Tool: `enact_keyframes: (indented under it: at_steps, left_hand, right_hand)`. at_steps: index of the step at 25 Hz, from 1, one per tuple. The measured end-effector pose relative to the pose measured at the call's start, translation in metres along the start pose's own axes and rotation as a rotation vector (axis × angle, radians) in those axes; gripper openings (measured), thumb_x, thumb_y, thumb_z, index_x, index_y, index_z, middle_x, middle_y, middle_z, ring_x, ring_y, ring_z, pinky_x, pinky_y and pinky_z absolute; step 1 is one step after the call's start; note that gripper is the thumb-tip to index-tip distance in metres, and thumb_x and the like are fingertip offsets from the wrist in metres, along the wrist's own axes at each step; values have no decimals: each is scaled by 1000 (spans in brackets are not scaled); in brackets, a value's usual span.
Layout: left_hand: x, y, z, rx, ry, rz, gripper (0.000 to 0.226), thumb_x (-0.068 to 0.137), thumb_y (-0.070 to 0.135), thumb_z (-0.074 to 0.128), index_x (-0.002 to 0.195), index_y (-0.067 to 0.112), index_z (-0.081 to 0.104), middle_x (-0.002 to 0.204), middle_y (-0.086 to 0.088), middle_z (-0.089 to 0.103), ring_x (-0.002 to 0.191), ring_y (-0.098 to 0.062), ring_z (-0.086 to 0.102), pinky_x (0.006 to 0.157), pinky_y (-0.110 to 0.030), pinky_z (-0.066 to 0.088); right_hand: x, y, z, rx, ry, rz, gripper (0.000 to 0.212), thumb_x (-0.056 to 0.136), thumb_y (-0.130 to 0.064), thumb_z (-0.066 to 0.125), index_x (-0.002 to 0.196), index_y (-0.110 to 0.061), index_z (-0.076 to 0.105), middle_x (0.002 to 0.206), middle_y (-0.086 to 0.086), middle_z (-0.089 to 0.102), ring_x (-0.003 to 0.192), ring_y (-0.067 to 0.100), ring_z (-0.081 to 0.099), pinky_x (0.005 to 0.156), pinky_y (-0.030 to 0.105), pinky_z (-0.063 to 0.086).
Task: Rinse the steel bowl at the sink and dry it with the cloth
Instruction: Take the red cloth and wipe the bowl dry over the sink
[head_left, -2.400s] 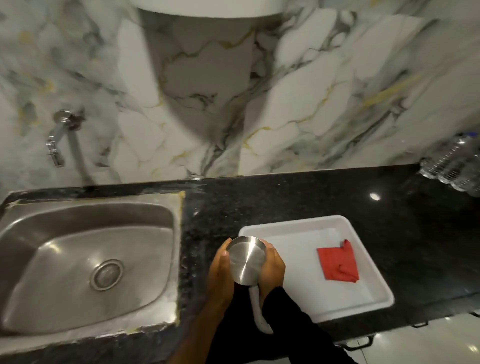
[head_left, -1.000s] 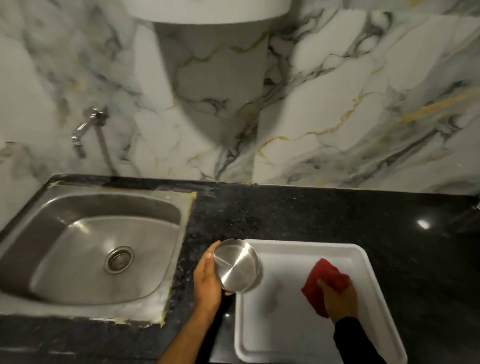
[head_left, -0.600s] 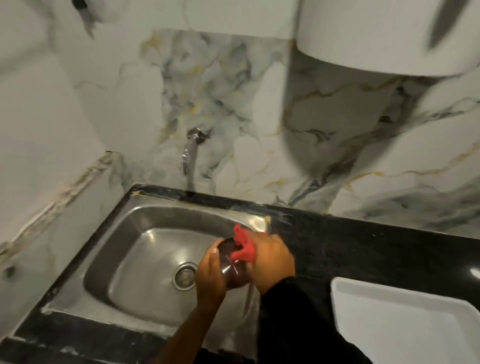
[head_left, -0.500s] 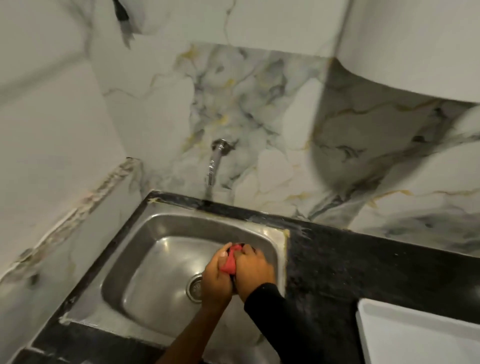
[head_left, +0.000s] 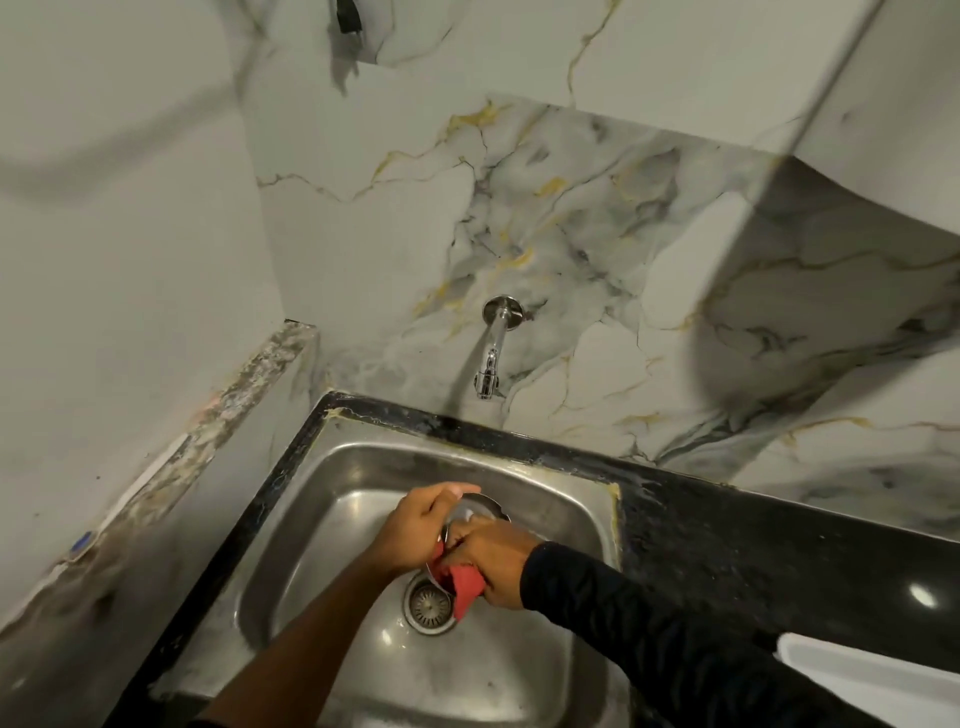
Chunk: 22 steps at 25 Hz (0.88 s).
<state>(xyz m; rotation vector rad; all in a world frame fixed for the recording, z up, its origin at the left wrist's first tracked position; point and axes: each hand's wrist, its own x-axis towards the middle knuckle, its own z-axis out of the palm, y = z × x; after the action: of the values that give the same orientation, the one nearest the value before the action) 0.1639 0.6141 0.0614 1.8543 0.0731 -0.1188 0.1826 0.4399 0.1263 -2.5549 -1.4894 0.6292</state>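
Both hands are over the steel sink (head_left: 363, 467), above the drain (head_left: 428, 605). My left hand (head_left: 415, 525) grips the rim of the small steel bowl (head_left: 480, 506), which is tilted on edge and mostly hidden by my fingers. My right hand (head_left: 491, 558), in a black sleeve, presses the red cloth (head_left: 462, 587) against the bowl; a fold of the cloth hangs below my fist. The chrome tap (head_left: 491, 358) juts from the marble wall behind the sink, and no water is visible from it.
Black granite counter (head_left: 753, 545) runs to the right of the sink. A corner of the white tray (head_left: 872, 675) shows at the lower right. A white wall (head_left: 130, 286) with a rough ledge closes in the left side.
I picked the red cloth from the tray with my right hand and carried bowl and cloth left over the sink. Both hands now hold them together above the drain.
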Motion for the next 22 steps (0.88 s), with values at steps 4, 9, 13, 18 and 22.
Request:
enact_keyframes:
  at_steps: [4, 9, 13, 18, 22]
  left_hand:
    - [7, -7, 0, 171, -25, -43, 37, 102, 57, 37, 115, 60, 71, 124, 22, 77, 120, -4, 68, 109, -39, 52]
    - [15, -11, -5, 83, 249, -162, 42, 106, 56, 36, 125, 48, 72, 122, 13, 77, 114, -16, 69, 103, -42, 52]
    - [26, -10, -14, -96, 312, -225, 48, 106, 59, 34, 123, 40, 75, 112, 4, 78, 105, -20, 71, 99, -47, 57]
    - [23, -10, -14, -111, 133, -160, 45, 104, 58, 36, 120, 44, 76, 114, 7, 81, 111, -15, 73, 107, -49, 54]
    - [15, -16, -13, 52, 208, -98, 35, 108, 49, 36, 113, 58, 69, 125, 10, 78, 118, -15, 70, 109, -42, 51]
  right_hand:
    - [17, -4, -10, -644, -359, 33, 32, 100, -33, 64, 128, -21, 73, 136, 6, 67, 127, 37, 58, 103, 49, 50]
    - [26, 4, -44, -746, 22, 330, 37, 101, -38, 60, 127, -14, 71, 131, 12, 61, 121, 39, 54, 103, 54, 46]
    - [27, 4, -36, -518, 289, 279, 38, 88, -32, 77, 124, -22, 70, 123, 4, 64, 108, 31, 62, 85, 48, 57]
    - [46, -4, 7, -547, 255, 154, 46, 83, -38, 80, 125, -20, 72, 121, 2, 67, 100, 30, 69, 73, 42, 61]
    - [59, -14, 12, -541, 156, 379, 51, 92, -35, 70, 135, -8, 63, 124, 12, 63, 101, 35, 62, 72, 44, 53]
